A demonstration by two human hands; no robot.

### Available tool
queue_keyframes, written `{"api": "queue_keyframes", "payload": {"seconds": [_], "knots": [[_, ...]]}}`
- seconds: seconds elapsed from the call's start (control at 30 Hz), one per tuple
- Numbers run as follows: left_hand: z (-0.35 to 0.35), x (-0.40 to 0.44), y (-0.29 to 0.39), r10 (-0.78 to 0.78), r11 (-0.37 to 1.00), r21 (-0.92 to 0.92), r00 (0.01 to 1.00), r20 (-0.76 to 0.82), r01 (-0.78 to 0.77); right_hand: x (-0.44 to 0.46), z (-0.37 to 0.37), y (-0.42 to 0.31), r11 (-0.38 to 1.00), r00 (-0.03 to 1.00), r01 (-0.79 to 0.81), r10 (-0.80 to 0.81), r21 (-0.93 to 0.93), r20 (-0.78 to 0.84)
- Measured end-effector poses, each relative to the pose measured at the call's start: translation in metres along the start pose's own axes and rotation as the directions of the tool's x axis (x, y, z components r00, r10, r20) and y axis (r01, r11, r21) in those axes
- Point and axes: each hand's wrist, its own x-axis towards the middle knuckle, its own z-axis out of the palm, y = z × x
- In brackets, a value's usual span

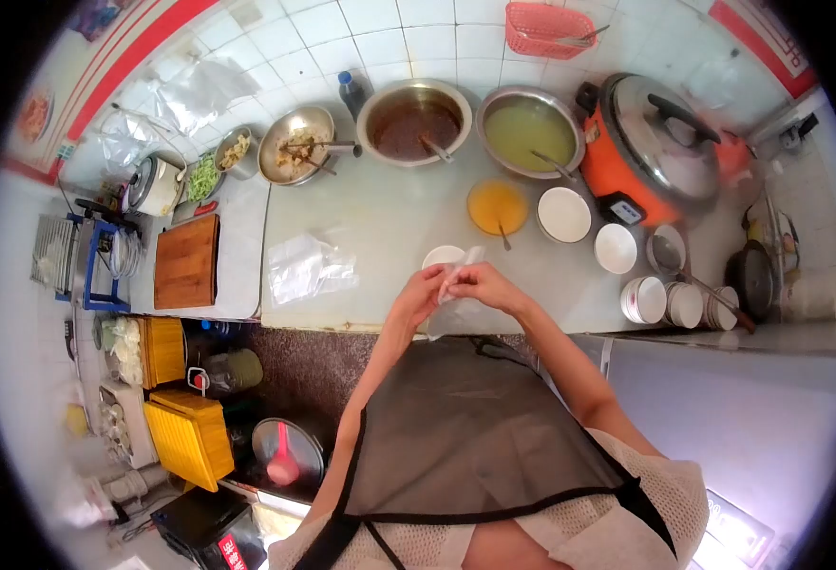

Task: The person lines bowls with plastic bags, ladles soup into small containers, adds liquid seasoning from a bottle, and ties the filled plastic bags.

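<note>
Pinching a thin clear bag (451,312) by its upper part, the left hand (420,291) and right hand (490,288) are both closed on it, nearly touching; probably 2-sided grip to control flimsy film. Exact fingertip contact unclear. Bag is at the counter's (380,223) front edge, hanging toward the apron (475,427), just beside a white bowl (443,255). Flat bags (306,268) lie to the left, likely for easy reach. Red-brown pot (412,131) and green-liquid pot (530,135) sit at back, utensils leaning on rims, presumably so handles stay grabbable. 3 bowl stacks (684,306) at right, probably stacked to save space.
</note>
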Motion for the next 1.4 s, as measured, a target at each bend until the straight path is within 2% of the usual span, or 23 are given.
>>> {"api": "queue_keyframes", "payload": {"seconds": [0.07,0.13,0.17,0.2,0.33,0.37,0.43,0.5,0.57,0.63,0.83,0.97,1.03,1.07,1.1,1.13,1.2,1.23,1.27,1.3,1.33,1.37,1.4], "knots": [[-0.011,0.006,-0.011,0.088,0.996,0.026,0.995,-0.038,-0.087,-0.006,-0.002,-0.002,0.995,0.997,-0.058,0.062,0.080,-0.047],[-0.016,0.007,-0.007,0.326,0.937,0.222,0.906,-0.270,-0.271,-0.010,-0.005,-0.008,0.987,0.986,-0.121,0.132,0.105,-0.102],[-0.018,0.007,-0.007,0.325,0.937,0.221,0.906,-0.270,-0.271,-0.010,-0.006,-0.010,0.975,0.968,-0.179,0.198,0.133,-0.152],[-0.013,0.003,-0.003,0.458,0.867,0.356,0.839,-0.294,-0.349,-0.009,-0.004,-0.011,0.975,0.968,-0.181,0.200,0.133,-0.152],[-0.001,0.001,-0.001,0.743,0.605,0.647,0.620,-0.251,-0.464,0.000,0.002,-0.015,0.962,0.955,-0.178,0.118,-0.209,-0.272],[0.002,0.002,0.000,0.743,0.605,0.647,0.620,-0.251,-0.464,0.001,0.003,-0.016,0.908,0.943,-0.224,0.110,-0.353,-0.315],[0.008,0.001,0.003,0.794,0.567,0.652,0.546,-0.268,-0.503,0.003,0.004,-0.012,0.914,0.940,-0.206,0.086,-0.350,-0.329],[0.008,-0.002,0.004,0.783,0.579,0.641,0.562,-0.265,-0.504,0.005,0.006,-0.009,0.918,0.937,-0.189,0.063,-0.347,-0.344],[0.007,-0.003,0.002,0.771,0.593,0.630,0.580,-0.263,-0.502,0.005,0.010,-0.006,0.986,0.946,-0.115,0.071,-0.122,-0.316],[0.005,-0.004,0.001,0.828,0.471,0.751,0.525,-0.196,-0.464,0.007,0.010,0.009,0.983,0.943,-0.105,0.049,-0.153,-0.329],[0.001,-0.007,0.004,0.879,0.368,0.819,0.452,-0.152,-0.441,0.002,0.013,0.002,0.941,0.932,-0.168,0.054,-0.295,-0.359],[0.007,-0.010,0.000,0.839,0.511,0.718,0.456,-0.298,-0.472,0.004,0.024,-0.005,0.928,0.902,-0.245,0.111,-0.281,-0.418],[-0.002,-0.012,-0.003,0.728,0.517,0.824,0.626,-0.279,-0.233,0.005,0.029,0.003,0.939,0.901,-0.190,0.050,-0.288,-0.432],[-0.006,-0.011,-0.004,0.727,0.517,0.824,0.627,-0.279,-0.232,0.006,0.031,0.007,0.945,0.896,-0.134,-0.013,-0.298,-0.443],[-0.003,-0.013,-0.001,0.451,0.711,0.689,0.844,-0.292,-0.141,0.007,0.034,0.011,0.946,0.897,-0.135,-0.011,-0.296,-0.443],[-0.002,-0.017,0.000,0.124,0.844,0.536,0.965,-0.233,0.021,0.006,0.037,0.016,0.914,0.895,-0.155,-0.031,-0.375,-0.445],[-0.016,-0.016,-0.010,0.115,0.923,0.385,0.962,-0.247,-0.011,0.007,0.037,0.030,0.876,0.896,-0.170,-0.054,-0.452,-0.441],[-0.019,-0.017,-0.013,0.104,0.973,0.224,0.962,-0.254,-0.047,0.005,0.032,0.043,0.951,0.886,-0.207,0.083,-0.229,-0.457],[-0.024,-0.018,-0.014,0.103,0.974,0.221,0.961,-0.257,-0.046,0.001,0.025,0.056,0.970,0.871,-0.244,0.221,0.006,-0.439],[-0.028,-0.022,-0.014,0.077,0.996,-0.013,0.966,-0.247,-0.083,-0.003,0.020,0.062,0.969,0.871,-0.247,0.225,0.007,-0.436],[-0.034,-0.025,-0.012,0.056,0.962,-0.247,0.971,-0.232,-0.114,-0.007,0.012,0.066,0.906,0.789,-0.052,0.295,0.420,-0.539],[-0.045,-0.025,-0.010,0.056,0.961,-0.250,0.971,-0.234,-0.115,-0.011,0.003,0.070,0.668,0.701,0.209,0.406,0.714,-0.586],[-0.062,-0.022,-0.014,0.035,0.985,-0.161,0.985,-0.169,-0.063,-0.017,-0.015,0.091,0.669,0.700,0.204,0.410,0.715,-0.584]]}}
